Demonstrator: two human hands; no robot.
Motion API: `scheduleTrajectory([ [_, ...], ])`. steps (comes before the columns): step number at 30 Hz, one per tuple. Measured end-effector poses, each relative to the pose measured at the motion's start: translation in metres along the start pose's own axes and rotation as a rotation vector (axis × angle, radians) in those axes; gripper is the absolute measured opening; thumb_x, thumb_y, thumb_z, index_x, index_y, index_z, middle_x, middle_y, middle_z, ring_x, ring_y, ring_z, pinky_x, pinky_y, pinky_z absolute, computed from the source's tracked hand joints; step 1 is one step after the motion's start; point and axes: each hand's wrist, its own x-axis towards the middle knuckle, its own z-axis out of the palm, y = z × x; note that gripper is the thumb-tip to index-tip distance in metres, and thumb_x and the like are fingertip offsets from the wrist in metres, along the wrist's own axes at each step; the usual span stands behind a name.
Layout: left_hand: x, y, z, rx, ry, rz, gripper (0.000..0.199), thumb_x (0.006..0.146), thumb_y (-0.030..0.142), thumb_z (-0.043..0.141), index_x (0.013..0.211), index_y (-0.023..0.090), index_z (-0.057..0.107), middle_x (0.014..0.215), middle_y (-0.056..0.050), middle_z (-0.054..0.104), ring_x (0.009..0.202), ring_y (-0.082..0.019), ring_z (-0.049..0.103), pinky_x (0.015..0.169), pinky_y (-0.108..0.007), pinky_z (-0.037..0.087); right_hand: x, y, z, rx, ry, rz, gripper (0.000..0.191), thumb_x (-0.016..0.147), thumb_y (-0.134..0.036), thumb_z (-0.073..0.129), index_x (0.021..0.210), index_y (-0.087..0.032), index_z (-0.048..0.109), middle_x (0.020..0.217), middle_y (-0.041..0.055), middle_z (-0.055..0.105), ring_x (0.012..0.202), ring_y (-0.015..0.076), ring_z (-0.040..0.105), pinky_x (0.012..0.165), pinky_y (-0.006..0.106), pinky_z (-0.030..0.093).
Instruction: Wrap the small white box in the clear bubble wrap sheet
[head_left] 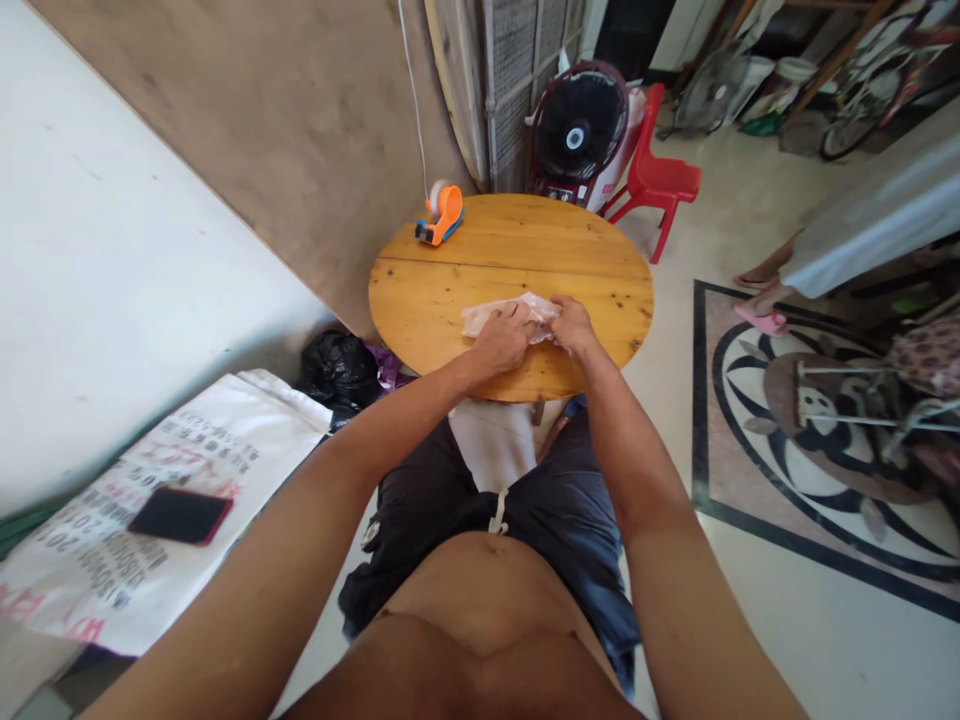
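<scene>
A crumpled, see-through plastic bag lies on the round wooden table near its front edge. On top of the bag rests my left hand, its fingers stretched over the plastic and pressing it to the wood. My right hand is closed on the bag's right end, thumb and fingers pinching the bunched plastic. Both palms face down, so part of the bag is hidden under them. Toward the back left of the tabletop stands an orange tape dispenser with a roll of clear tape, apart from both hands.
A dark fan and a red plastic chair stand behind the table. At left, a phone lies on a white printed sack, near a black bag. Another person's legs show at right by a patterned floor inlay.
</scene>
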Motion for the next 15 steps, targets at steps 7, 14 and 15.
scheduleTrajectory([
  [7, 0.007, -0.025, -0.008, -0.2, 0.013, 0.023, 0.051, 0.088, 0.016, 0.051, 0.139, 0.011, 0.055, 0.137, -0.018, 0.063, 0.131, -0.03, 0.056, 0.116, -0.047, 0.043, -0.005, -0.009, 0.01, 0.267, 0.005, -0.009, 0.072, 0.082, -0.016, 0.058, 0.153, -0.012, 0.045, 0.115, 0.0108, 0.073, 0.082, 0.0184, 0.068, 0.067, 0.028, 0.055],
  [14, 0.026, -0.041, -0.014, -0.369, -0.066, -0.101, 0.061, 0.083, 0.02, 0.063, 0.143, 0.01, 0.057, 0.133, -0.016, 0.07, 0.123, -0.029, 0.067, 0.108, -0.04, 0.052, 0.001, -0.014, 0.021, 0.526, 0.05, -0.084, 0.056, 0.076, -0.016, 0.057, 0.131, -0.011, 0.061, 0.083, 0.0021, 0.068, 0.059, 0.0113, 0.052, 0.059, 0.025, 0.048],
  [15, 0.027, -0.041, -0.014, -0.391, -0.059, -0.126, 0.066, 0.08, 0.019, 0.066, 0.145, 0.011, 0.056, 0.138, -0.016, 0.068, 0.124, -0.029, 0.067, 0.108, -0.039, 0.052, 0.004, -0.012, 0.024, 0.569, 0.053, -0.1, 0.057, 0.076, -0.018, 0.059, 0.132, -0.011, 0.061, 0.078, 0.0003, 0.065, 0.057, 0.0112, 0.049, 0.058, 0.025, 0.048],
])
